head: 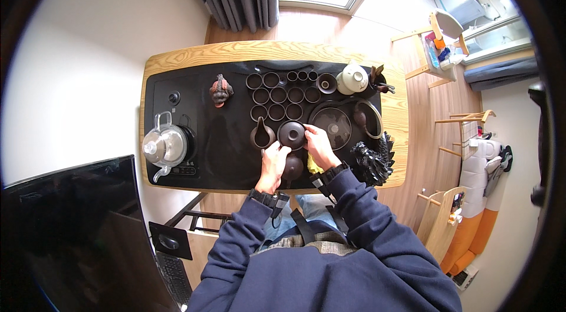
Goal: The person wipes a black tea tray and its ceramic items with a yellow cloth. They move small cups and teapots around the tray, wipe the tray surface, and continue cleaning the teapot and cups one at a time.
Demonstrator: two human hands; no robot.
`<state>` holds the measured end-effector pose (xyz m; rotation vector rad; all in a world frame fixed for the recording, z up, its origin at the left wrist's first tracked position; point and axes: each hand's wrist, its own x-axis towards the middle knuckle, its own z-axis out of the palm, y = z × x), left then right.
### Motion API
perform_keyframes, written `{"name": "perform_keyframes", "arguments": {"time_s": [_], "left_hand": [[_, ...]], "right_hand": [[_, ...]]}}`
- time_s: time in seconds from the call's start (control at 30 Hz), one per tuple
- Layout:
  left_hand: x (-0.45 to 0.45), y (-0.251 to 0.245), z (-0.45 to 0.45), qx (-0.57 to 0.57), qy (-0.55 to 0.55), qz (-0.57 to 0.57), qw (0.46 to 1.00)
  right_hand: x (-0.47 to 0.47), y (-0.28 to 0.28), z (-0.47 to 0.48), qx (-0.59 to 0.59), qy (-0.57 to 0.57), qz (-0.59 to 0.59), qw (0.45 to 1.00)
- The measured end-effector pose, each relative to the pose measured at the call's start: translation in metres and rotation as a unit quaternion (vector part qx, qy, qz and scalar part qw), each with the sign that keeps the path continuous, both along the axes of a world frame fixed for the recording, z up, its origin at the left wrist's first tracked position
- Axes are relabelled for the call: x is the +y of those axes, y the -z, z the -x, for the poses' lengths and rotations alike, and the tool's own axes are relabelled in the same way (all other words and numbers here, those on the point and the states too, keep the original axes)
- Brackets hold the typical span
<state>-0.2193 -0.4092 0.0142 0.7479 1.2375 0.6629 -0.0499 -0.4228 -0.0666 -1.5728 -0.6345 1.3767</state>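
Observation:
Before me, a dark lidded gaiwan (292, 135) is between my two hands over the black tea tray (225, 153). My right hand (321, 149) grips its right side, thumb and fingers at the rim. At its lower left, my left hand (273, 165) has its thumb and fingertips against the rim. A dark spouted pitcher (261, 136) is just left of the gaiwan, close to my left fingers. Below the gaiwan sits a round dark teapot (292, 168), partly hidden by my left hand. A yellow cloth (314, 165) shows beneath my right hand.
Several dark cups (277, 95) stand in rows beyond the gaiwan. Rightward are a white lidded pot (352, 78), a round glass lid (331, 124) and a black dragon-like figurine (375, 159). A glass kettle (164, 146) and a small figurine (220, 91) are leftward.

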Motion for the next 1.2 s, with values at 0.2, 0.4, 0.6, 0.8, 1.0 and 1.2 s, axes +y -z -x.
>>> {"name": "perform_keyframes", "arguments": {"time_s": [0.2,0.4,0.6,0.8,1.0,1.2], "left_hand": [[0.000,-0.001,0.001,0.001,0.006,-0.018,1.000],[-0.004,-0.002,0.002,0.039,0.040,-0.048,0.997],[-0.002,-0.018,0.002,0.010,0.047,-0.073,0.996],[0.006,-0.050,0.016,-0.029,0.003,-0.083,0.996],[0.014,-0.075,0.061,-0.006,-0.024,-0.091,0.996],[0.008,-0.074,0.123,0.012,-0.113,-0.118,0.986]], "right_hand": [[0.001,-0.025,0.008,-0.041,0.027,0.033,0.998],[-0.004,-0.051,0.009,-0.029,0.050,0.015,0.998],[0.000,-0.079,0.009,-0.004,0.065,-0.020,0.998],[0.017,-0.121,0.029,-0.013,0.051,-0.030,0.998],[0.041,-0.106,0.063,-0.076,-0.053,-0.079,0.993],[0.057,-0.103,0.137,-0.110,-0.107,-0.092,0.984]]}}
